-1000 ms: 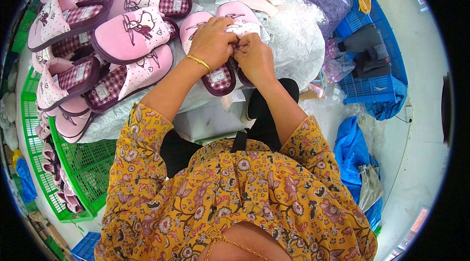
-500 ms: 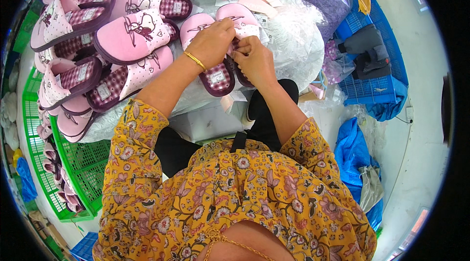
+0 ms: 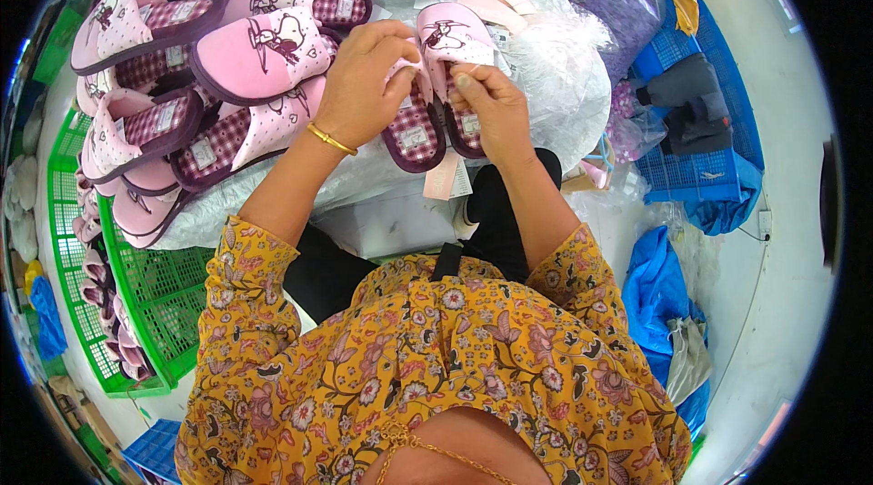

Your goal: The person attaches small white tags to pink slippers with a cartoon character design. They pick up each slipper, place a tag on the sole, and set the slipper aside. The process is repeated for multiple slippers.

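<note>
A pair of pink slippers with dark plaid insoles lies on the plastic-covered pile in front of me, toes pointing away. My left hand is closed over the upper of the left slipper, hiding most of its toe. At the opening of the right slipper, my right hand pinches the upper's edge between thumb and fingers. Whether a thin fastener is also in that pinch is too small to tell. A pale pink card tag shows below the heels.
More pink slippers are heaped at the left, above a green crate. Loose card tags lie on the plastic wrapping. On the right stand a purple-filled bag and a blue basket holding dark pieces.
My hands, close together before, have moved apart: the left to the left, the right slightly right. More of the right slipper's toe is uncovered, and the card tag shows more clearly below the heels.
</note>
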A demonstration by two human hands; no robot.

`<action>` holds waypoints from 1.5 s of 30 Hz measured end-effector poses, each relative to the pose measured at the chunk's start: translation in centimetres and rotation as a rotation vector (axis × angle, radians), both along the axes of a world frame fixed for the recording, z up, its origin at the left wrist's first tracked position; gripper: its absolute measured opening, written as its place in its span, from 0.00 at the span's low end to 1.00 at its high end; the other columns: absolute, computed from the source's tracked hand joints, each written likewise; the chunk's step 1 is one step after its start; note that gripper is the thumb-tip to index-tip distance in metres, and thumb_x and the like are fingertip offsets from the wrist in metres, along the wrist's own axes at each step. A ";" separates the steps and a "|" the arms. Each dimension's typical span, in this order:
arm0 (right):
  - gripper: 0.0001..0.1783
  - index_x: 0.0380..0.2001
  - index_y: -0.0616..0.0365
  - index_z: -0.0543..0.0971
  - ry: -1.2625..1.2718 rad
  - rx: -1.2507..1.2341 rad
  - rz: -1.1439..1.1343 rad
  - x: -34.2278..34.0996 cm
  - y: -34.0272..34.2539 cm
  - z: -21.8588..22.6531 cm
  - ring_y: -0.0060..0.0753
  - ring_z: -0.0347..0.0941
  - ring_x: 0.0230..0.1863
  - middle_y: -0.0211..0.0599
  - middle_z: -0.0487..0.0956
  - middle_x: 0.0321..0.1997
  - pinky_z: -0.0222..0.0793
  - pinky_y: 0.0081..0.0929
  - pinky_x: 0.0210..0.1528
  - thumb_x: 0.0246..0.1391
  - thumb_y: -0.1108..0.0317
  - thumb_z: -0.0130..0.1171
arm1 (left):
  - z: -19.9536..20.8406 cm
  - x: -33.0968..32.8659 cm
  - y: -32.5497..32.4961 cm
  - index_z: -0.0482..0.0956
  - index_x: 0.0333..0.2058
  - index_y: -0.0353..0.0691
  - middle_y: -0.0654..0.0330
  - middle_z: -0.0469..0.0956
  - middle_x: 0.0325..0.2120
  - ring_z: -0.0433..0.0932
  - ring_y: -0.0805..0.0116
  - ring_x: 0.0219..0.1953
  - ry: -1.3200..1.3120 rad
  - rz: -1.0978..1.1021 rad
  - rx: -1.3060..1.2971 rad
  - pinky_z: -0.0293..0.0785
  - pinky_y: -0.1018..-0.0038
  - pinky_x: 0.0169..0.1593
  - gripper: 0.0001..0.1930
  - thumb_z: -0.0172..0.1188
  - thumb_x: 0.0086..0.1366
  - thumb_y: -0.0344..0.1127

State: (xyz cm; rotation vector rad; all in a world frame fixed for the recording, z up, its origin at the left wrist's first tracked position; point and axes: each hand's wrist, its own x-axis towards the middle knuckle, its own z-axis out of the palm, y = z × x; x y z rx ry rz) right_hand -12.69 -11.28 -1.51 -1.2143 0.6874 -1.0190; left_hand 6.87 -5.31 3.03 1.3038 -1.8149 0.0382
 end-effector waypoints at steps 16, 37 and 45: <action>0.23 0.47 0.61 0.68 0.813 -0.413 0.095 1.0 2.1 1.8 0.43 0.78 0.28 0.40 0.79 0.23 0.71 0.37 0.33 0.46 0.76 0.62 | -5.0 0.8 -0.6 0.84 0.39 0.48 0.61 0.74 0.51 0.69 0.56 0.56 -0.110 0.029 0.202 0.62 0.63 0.60 0.14 0.58 0.52 0.31; 0.20 0.43 0.61 0.69 0.947 -0.434 0.087 2.3 1.6 1.8 0.36 0.77 0.26 0.38 0.78 0.22 0.69 0.32 0.33 0.46 0.77 0.63 | -5.7 1.0 -0.9 0.83 0.38 0.48 0.61 0.74 0.50 0.69 0.56 0.55 -0.073 0.013 0.189 0.62 0.62 0.59 0.13 0.58 0.52 0.31; 0.18 0.42 0.58 0.69 1.007 -0.462 0.012 2.9 1.5 1.4 0.40 0.78 0.30 0.37 0.78 0.23 0.69 0.33 0.37 0.48 0.75 0.62 | -5.5 0.8 -1.4 0.82 0.31 0.50 0.65 0.75 0.47 0.70 0.59 0.53 -0.135 0.011 0.181 0.63 0.62 0.56 0.06 0.62 0.53 0.35</action>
